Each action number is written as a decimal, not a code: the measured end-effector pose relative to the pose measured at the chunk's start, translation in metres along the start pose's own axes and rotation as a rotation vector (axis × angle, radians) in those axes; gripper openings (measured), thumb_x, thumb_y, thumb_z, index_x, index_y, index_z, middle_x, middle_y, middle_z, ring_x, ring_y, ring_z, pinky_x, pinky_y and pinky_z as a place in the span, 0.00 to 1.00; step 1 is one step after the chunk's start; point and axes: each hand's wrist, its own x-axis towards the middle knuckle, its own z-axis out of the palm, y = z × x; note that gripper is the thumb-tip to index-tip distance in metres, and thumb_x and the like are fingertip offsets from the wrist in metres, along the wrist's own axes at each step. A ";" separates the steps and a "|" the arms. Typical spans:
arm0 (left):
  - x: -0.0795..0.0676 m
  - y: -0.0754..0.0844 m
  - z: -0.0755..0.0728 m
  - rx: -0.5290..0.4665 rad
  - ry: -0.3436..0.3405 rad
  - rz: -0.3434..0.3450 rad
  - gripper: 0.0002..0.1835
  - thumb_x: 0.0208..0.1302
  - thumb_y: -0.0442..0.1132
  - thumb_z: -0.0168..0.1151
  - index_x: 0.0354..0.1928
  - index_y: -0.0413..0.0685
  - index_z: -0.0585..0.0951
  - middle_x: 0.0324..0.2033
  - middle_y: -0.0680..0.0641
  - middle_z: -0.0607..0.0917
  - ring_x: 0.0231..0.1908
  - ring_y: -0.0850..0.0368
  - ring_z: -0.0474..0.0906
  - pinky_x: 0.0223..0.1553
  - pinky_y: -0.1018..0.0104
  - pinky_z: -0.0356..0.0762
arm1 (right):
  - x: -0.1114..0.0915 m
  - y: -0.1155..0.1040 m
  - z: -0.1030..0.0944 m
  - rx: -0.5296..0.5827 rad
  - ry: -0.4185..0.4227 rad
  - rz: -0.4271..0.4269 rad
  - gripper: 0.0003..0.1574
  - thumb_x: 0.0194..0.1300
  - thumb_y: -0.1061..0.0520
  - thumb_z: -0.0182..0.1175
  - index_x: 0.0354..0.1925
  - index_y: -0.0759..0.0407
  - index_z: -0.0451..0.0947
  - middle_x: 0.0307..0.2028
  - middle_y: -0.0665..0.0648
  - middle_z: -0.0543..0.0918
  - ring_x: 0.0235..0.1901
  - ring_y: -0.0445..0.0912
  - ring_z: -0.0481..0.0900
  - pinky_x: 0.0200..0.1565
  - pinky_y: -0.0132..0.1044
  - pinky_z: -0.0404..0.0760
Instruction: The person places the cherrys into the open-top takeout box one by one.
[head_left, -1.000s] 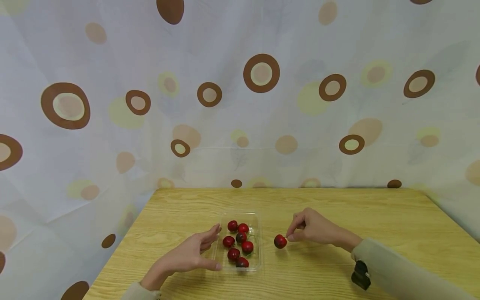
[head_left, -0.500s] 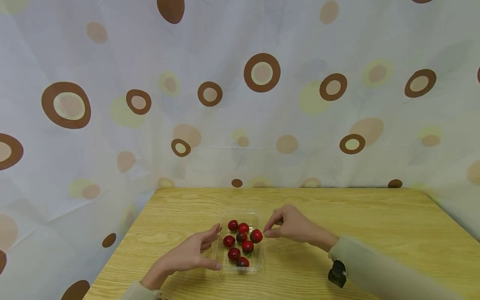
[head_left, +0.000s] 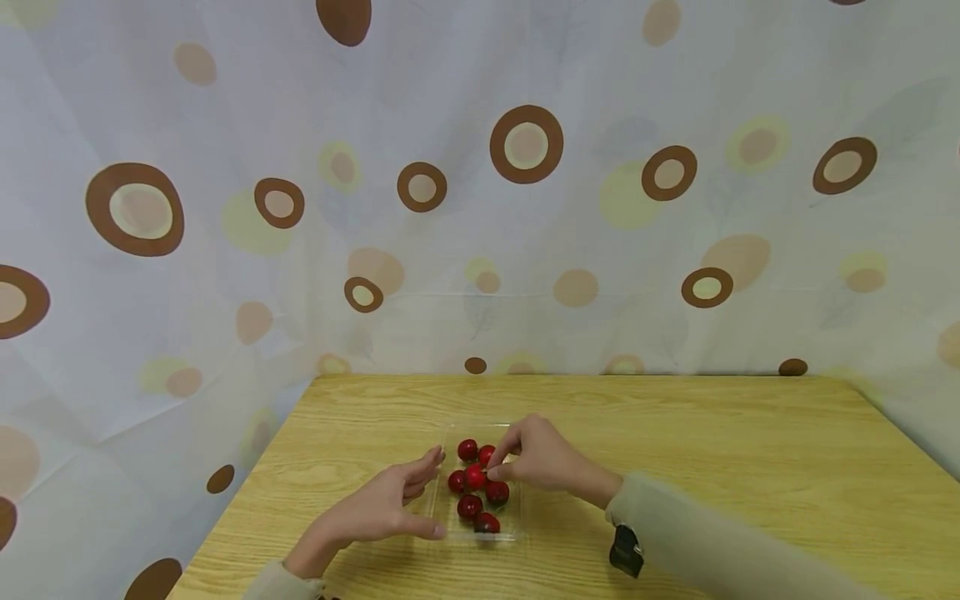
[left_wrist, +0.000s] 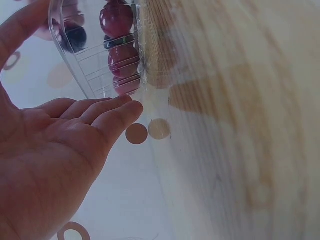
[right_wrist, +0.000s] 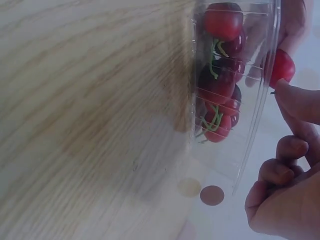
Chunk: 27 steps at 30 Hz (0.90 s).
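Observation:
My right hand (head_left: 536,454) pinches a red cherry (head_left: 475,477) between thumb and index finger at its stem end. It is held over the clear plastic box (head_left: 495,535), level with the rim in the right wrist view. Inside the box lie several dark red cherries (right_wrist: 216,85), some with green stems. My left hand (head_left: 393,504) stays at the box's left side with its thumb spread from the fingers. In the left wrist view its straight fingers (left_wrist: 117,112) reach right to the box wall, with nothing gripped.
The box stands on a wood-grain table (head_left: 712,450). A pale curtain (head_left: 450,333) with brown and yellow circles hangs behind the table and along its left side. A dark device (head_left: 626,550) is strapped at my right wrist.
My right hand has carried the cherry leftward from beside the box to over its middle. The left hand has kept its place by the box.

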 end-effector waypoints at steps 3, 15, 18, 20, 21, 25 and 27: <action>0.000 0.000 0.000 -0.008 0.000 -0.007 0.55 0.69 0.42 0.72 0.83 0.32 0.44 0.81 0.33 0.49 0.79 0.35 0.51 0.76 0.43 0.58 | 0.001 -0.001 0.005 -0.011 0.003 0.002 0.06 0.58 0.63 0.78 0.26 0.55 0.92 0.27 0.46 0.82 0.26 0.40 0.68 0.29 0.32 0.71; 0.000 0.003 0.001 -0.009 -0.008 0.013 0.55 0.69 0.40 0.72 0.83 0.32 0.44 0.81 0.32 0.48 0.79 0.34 0.50 0.76 0.42 0.58 | -0.014 0.005 -0.009 0.035 0.082 0.027 0.07 0.67 0.58 0.74 0.42 0.60 0.94 0.23 0.50 0.76 0.20 0.40 0.58 0.27 0.33 0.61; 0.000 0.002 0.000 -0.003 0.000 0.020 0.56 0.68 0.40 0.73 0.83 0.32 0.43 0.81 0.31 0.49 0.79 0.33 0.51 0.75 0.42 0.59 | -0.023 0.008 -0.021 0.064 0.111 0.026 0.08 0.69 0.57 0.72 0.41 0.60 0.93 0.25 0.50 0.78 0.22 0.40 0.63 0.28 0.35 0.64; -0.001 0.002 0.000 0.011 0.012 0.022 0.56 0.70 0.42 0.72 0.84 0.34 0.42 0.81 0.31 0.50 0.78 0.33 0.53 0.75 0.41 0.59 | -0.030 0.010 -0.031 0.061 0.120 0.025 0.09 0.70 0.55 0.71 0.42 0.60 0.93 0.29 0.49 0.82 0.25 0.42 0.68 0.29 0.37 0.68; -0.002 0.003 -0.001 0.022 0.023 0.021 0.55 0.71 0.44 0.71 0.84 0.36 0.42 0.81 0.30 0.51 0.78 0.32 0.54 0.75 0.40 0.60 | -0.033 0.011 -0.038 0.046 0.122 0.024 0.10 0.71 0.54 0.71 0.42 0.59 0.93 0.30 0.49 0.83 0.26 0.43 0.69 0.30 0.38 0.69; -0.002 0.015 -0.010 0.104 0.159 0.002 0.45 0.79 0.48 0.62 0.85 0.40 0.50 0.77 0.30 0.64 0.73 0.33 0.66 0.70 0.39 0.70 | -0.043 0.012 -0.069 -0.125 0.143 0.030 0.14 0.73 0.49 0.69 0.45 0.57 0.92 0.39 0.50 0.86 0.31 0.48 0.74 0.31 0.41 0.75; 0.001 0.027 -0.016 0.193 0.296 0.000 0.36 0.81 0.47 0.59 0.82 0.39 0.61 0.69 0.32 0.75 0.66 0.36 0.76 0.63 0.41 0.78 | -0.047 0.011 -0.086 -0.257 0.171 0.040 0.21 0.75 0.45 0.67 0.52 0.59 0.90 0.46 0.57 0.85 0.37 0.53 0.79 0.36 0.46 0.80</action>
